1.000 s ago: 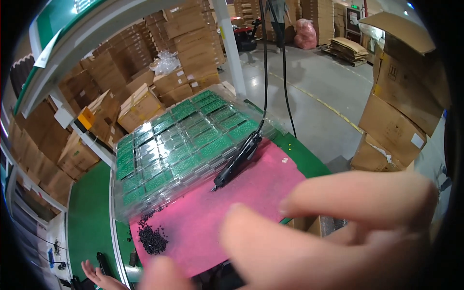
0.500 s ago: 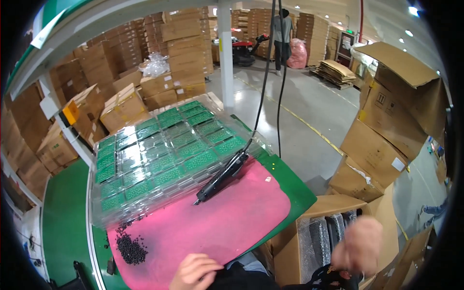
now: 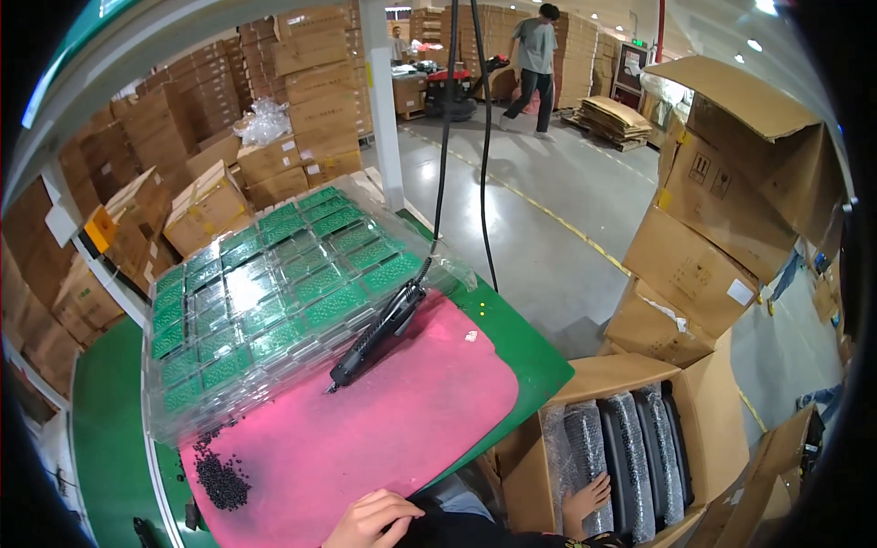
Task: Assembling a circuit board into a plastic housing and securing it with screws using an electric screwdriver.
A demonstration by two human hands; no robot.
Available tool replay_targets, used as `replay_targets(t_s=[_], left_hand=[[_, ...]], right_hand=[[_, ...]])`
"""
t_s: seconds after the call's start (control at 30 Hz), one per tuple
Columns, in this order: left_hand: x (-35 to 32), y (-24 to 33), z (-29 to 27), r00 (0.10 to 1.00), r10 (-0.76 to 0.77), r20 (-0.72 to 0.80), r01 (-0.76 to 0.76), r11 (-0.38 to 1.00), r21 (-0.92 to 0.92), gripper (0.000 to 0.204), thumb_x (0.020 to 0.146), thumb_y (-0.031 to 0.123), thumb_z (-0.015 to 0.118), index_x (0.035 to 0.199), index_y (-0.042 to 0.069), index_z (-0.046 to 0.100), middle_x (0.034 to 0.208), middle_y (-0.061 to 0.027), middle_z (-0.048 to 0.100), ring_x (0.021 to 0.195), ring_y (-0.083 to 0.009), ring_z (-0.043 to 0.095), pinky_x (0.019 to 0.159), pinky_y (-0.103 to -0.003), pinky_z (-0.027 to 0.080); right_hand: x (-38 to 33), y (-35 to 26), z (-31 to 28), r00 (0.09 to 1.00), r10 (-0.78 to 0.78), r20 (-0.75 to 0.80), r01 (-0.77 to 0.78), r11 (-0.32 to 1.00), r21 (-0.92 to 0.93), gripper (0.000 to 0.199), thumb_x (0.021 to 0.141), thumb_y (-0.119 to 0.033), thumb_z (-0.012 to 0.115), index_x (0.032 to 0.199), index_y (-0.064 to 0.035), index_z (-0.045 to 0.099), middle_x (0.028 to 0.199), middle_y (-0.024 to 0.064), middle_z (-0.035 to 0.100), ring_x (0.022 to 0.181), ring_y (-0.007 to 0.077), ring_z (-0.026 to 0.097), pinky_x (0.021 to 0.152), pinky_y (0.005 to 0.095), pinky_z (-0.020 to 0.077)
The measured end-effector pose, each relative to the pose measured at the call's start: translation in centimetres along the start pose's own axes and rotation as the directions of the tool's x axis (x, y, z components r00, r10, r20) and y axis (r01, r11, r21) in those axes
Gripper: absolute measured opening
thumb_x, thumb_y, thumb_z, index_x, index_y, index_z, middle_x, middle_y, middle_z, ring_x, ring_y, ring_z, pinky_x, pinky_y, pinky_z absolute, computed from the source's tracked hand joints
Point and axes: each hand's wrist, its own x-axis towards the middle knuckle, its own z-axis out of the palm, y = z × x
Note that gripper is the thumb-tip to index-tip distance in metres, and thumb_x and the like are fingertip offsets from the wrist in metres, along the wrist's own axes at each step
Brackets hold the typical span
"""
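Contact at 5 o'clock! A bubble-wrapped dark slab (image 3: 585, 437) is touched by the right hand (image 3: 586, 499), fingers extended; at 6, the left hand (image 3: 370, 521) is seen loosely curled, any grip untellable.

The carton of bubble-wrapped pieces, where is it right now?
In the head view, the carton sits at lower right beside the green table, with the right hand on the bubble-wrapped pieces inside.

Black bits (image 3: 222, 482) on the pink mat (image 3: 365, 438) are too small for me to name; at its near edge the left hand (image 3: 375, 522) is cut off; beyond its right side, the right hand (image 3: 586, 498) hides its palm.
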Motion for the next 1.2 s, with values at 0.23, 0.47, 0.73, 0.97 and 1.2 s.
replay_targets(t_s=[0.23,0.47,0.73,0.97,1.2], left_hand=[[0.7,0.5,0.6,1.0,0.017,-0.018,-0.015,0.995,0.101,0.01,0.082,-0.002,0.062,0.09,0.002,0.067,0.082,-0.0126,0.066,0.076,-0.0311,0.063,0.069,-0.038,0.049],[0.7,0.6,0.9,0.999,0.028,-0.024,-0.025,0.994,0.111,0.01,0.081,-0.001,0.062,0.088,0.003,0.067,0.08,-0.0105,0.066,0.075,-0.0295,0.063,0.068,-0.039,0.047],[1.4,1.9,2.8,0.987,0.146,0.072,-0.131,0.976,-0.175,0.007,0.081,-0.001,0.066,0.088,0.001,0.066,0.081,-0.0111,0.064,0.078,-0.029,0.062,0.069,-0.037,0.05],[0.0,-0.5,7.1,0.937,0.247,0.248,-0.174,0.944,-0.281,0.008,0.084,0.004,0.065,0.092,0.001,0.064,0.082,-0.0126,0.062,0.076,-0.0294,0.059,0.067,-0.039,0.047],[-2.0,-5.7,9.9,0.884,-0.044,0.465,0.187,0.945,-0.267,0.017,0.088,0.002,0.059,0.103,0.002,0.066,0.09,-0.0115,0.067,0.085,-0.0263,0.066,0.076,-0.034,0.053]], right_hand=[[2.2,-0.9,2.6,0.961,0.079,-0.264,-0.104,0.991,-0.083,0.089,0.081,-0.026,0.075,0.15,-0.0062,0.024,0.149,0.0142,0.034,0.137,0.0324,0.033,0.116,0.0475,0.0234],[3.7,-0.4,3.1,0.926,0.144,-0.349,-0.143,0.989,0.029,0.071,0.083,-0.033,0.073,0.14,-0.0056,0.041,0.127,0.0107,0.052,0.121,0.0295,0.047,0.105,0.0467,0.0338],[3.9,2.9,1.6,0.973,-0.232,-0.001,0.22,0.921,0.322,0.064,0.069,-0.042,0.082,0.113,0.0001,0.061,0.098,0.0179,0.063,0.093,0.0407,0.06,0.079,0.048,0.0487],[2.4,4.2,9.0,0.875,-0.241,0.42,-0.212,0.591,0.779,0.049,0.069,-0.026,0.088,0.099,0.0072,0.067,0.086,0.0158,0.07,0.082,0.0264,0.067,0.071,0.0372,0.0536],[-1.3,0.2,3.3,0.96,-0.208,0.189,0.101,0.882,0.46,0.021,0.081,-0.026,0.073,0.082,-0.0054,0.073,0.088,0.0198,0.067,0.085,0.0397,0.065,0.074,0.0471,0.0518]])
